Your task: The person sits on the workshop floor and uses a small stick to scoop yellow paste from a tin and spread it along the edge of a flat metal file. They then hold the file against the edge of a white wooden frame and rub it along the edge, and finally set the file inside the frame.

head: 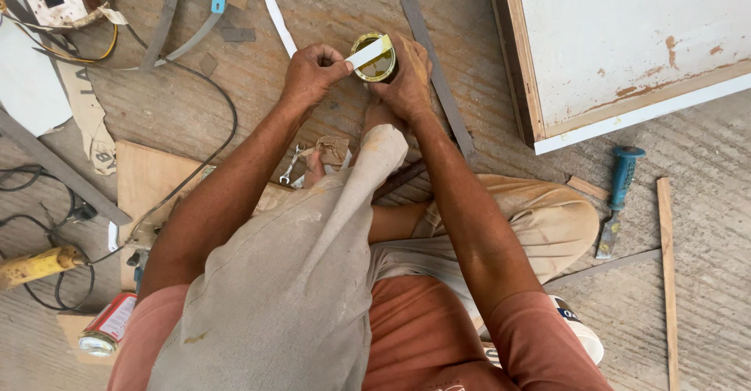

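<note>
I'm seated on the concrete floor [258,102] with a small round tin [375,59] of dark yellowish adhesive set on it just past my bent knee. Right hand [407,78] wraps the tin's right side, fingers curled on the wall, bracing it. Left hand [309,74] pinches a flat pale strip [369,52] between thumb and fingers; its far end lies across the open mouth of the tin.

To do this well, I judge:
- keep the right-hand grip low and firm so the tin can't tip
- wipe the strip against the rim so excess drops back inside, not on the floor
- keep the strip shallow; depth of the contents isn't visible

Nearby: grey metal bar [438,74] just right of the tin, white handled tool [274,12] to its left, blue-handled chisel [618,199] well apart beside the white panel [626,39].
</note>
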`<state>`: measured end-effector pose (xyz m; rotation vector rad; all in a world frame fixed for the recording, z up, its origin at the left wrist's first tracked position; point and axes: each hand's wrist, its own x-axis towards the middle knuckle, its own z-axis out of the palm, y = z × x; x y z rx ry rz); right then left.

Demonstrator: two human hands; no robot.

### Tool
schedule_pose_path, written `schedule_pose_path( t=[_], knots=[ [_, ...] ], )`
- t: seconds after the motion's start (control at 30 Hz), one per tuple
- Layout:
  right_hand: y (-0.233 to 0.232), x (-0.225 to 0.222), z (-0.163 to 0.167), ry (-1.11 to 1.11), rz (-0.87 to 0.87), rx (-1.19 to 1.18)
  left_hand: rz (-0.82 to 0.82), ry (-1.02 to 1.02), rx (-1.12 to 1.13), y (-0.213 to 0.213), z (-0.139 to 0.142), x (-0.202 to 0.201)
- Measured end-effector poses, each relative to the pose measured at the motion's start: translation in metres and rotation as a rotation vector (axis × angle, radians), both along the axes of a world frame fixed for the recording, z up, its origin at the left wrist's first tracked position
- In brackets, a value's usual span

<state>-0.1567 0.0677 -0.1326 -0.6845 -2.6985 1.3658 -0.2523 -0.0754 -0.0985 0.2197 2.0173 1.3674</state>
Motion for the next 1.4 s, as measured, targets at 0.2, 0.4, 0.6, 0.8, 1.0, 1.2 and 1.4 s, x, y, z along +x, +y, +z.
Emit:
schedule_pose_path(
  t=[0.2,0.4,0.6,0.8,1.0,1.2,1.4],
  knots=[
    [-0.004,0.015,-0.005,0.112,-0.013,0.058,0.084,-0.051,0.120,0.010,0.007,0.005],
    [-0.008,0.026,-0.008,0.130,-0.022,0.053,0.094,0.029,0.131,0.016,0.011,0.011],
    [-0.006,0.023,-0.012,0.213,0.058,0.072,0.050,0.082,0.128,0.007,0.006,0.005],
    [-0.008,0.020,-0.014,0.045,0.113,0.063,-0.020,0.281,0.153,-0.002,0.004,0.006],
    [-0.006,0.013,-0.016,0.069,0.127,0.105,-0.107,0.477,0.144,-0.018,0.014,0.011],
    [-0.010,0.014,-0.021,0.135,0.143,0.160,-0.454,0.863,-0.162,-0.018,0.008,0.007],
    [-0.011,0.017,-0.025,0.137,0.164,0.180,-0.623,1.156,-0.309,-0.004,0.001,0.014]
  ],
)
